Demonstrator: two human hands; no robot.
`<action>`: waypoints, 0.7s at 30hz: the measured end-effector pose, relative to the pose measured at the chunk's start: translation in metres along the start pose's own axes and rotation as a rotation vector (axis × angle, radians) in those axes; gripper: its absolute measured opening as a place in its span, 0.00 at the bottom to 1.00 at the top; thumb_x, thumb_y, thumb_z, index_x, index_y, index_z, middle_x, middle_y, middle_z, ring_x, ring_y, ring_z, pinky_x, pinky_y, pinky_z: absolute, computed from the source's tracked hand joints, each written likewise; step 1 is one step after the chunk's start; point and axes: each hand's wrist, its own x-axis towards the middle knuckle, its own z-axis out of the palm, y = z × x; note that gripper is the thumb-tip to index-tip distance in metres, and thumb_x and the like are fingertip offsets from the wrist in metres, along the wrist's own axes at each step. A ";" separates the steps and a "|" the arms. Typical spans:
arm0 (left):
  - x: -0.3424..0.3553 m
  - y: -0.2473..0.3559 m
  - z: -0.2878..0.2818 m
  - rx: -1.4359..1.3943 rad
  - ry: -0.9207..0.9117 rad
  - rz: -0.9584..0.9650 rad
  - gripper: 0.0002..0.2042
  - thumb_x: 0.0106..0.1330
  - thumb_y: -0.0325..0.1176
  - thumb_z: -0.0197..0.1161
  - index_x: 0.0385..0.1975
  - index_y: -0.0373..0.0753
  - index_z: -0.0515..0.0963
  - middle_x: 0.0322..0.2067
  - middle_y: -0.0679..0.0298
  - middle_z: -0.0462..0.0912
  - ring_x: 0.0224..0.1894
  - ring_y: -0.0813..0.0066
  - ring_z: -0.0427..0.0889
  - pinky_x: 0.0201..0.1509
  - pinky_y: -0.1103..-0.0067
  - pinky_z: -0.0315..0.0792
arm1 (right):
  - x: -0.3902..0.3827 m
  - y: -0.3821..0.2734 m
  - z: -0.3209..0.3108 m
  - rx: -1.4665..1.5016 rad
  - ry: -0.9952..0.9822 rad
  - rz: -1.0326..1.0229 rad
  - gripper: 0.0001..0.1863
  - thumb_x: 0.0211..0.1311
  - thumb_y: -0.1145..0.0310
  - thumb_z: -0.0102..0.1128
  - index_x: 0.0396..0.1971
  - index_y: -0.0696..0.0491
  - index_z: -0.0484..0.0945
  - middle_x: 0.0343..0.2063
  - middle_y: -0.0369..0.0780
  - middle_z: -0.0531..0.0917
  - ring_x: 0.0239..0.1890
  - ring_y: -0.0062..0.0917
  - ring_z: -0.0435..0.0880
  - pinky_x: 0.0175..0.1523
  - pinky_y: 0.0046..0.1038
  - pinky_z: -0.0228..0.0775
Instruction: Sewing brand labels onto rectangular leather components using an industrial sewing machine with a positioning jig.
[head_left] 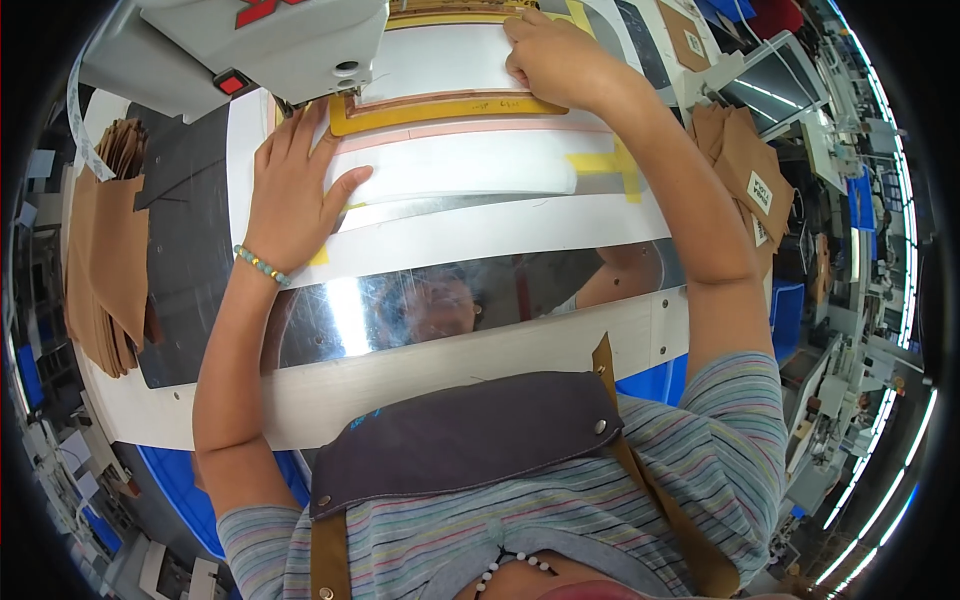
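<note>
A yellow rectangular clamp frame point(450, 116) lies under the head of a grey-white sewing machine point(250, 50), with a white sheet point(440, 60) inside it. My left hand point(297, 180) rests flat, fingers stretched and thumb apart, on the white surface at the frame's near left corner. Its fingertips are close below the machine head. Curled over the frame's right side is my right hand point(560, 62), its fingertips at the white sheet's edge; the part of the frame under it is hidden. White strips point(470, 232) with yellow tape point(628, 170) lie nearer me.
Stacked brown pieces point(108, 250) stand at the left table edge. More brown pieces point(745, 170) lie at the right, below a tilted screen point(770, 82). A shiny metal plate point(440, 305) runs along the near side. Blue bins point(650, 380) show beneath the table point(560, 350).
</note>
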 end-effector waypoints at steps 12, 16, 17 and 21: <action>-0.005 0.001 -0.003 -0.045 -0.016 -0.036 0.32 0.78 0.54 0.55 0.72 0.37 0.71 0.78 0.51 0.61 0.80 0.50 0.55 0.81 0.59 0.50 | -0.001 -0.020 -0.043 -0.028 -0.372 -0.133 0.05 0.55 0.81 0.60 0.24 0.57 0.82 0.33 0.46 0.84 0.42 0.43 0.82 0.52 0.40 0.74; -0.001 0.003 -0.004 -0.068 0.005 -0.029 0.31 0.77 0.57 0.56 0.68 0.38 0.76 0.77 0.51 0.64 0.78 0.49 0.58 0.81 0.60 0.50 | 0.015 -0.027 -0.052 -0.051 -0.304 -0.185 0.03 0.55 0.79 0.62 0.25 0.57 0.84 0.32 0.45 0.85 0.42 0.43 0.83 0.56 0.40 0.74; -0.002 0.002 -0.005 -0.077 -0.010 -0.032 0.31 0.77 0.55 0.56 0.69 0.37 0.75 0.77 0.51 0.63 0.79 0.50 0.57 0.81 0.59 0.50 | 0.020 -0.031 -0.057 0.046 -0.314 -0.125 0.05 0.58 0.78 0.62 0.31 0.59 0.86 0.36 0.45 0.87 0.47 0.42 0.84 0.59 0.39 0.74; -0.004 0.000 -0.006 -0.110 0.014 -0.042 0.30 0.77 0.54 0.57 0.68 0.36 0.75 0.77 0.51 0.63 0.79 0.50 0.58 0.80 0.59 0.51 | 0.034 -0.065 -0.061 0.608 -0.317 -0.179 0.17 0.71 0.73 0.55 0.55 0.55 0.86 0.52 0.47 0.88 0.59 0.41 0.81 0.67 0.35 0.71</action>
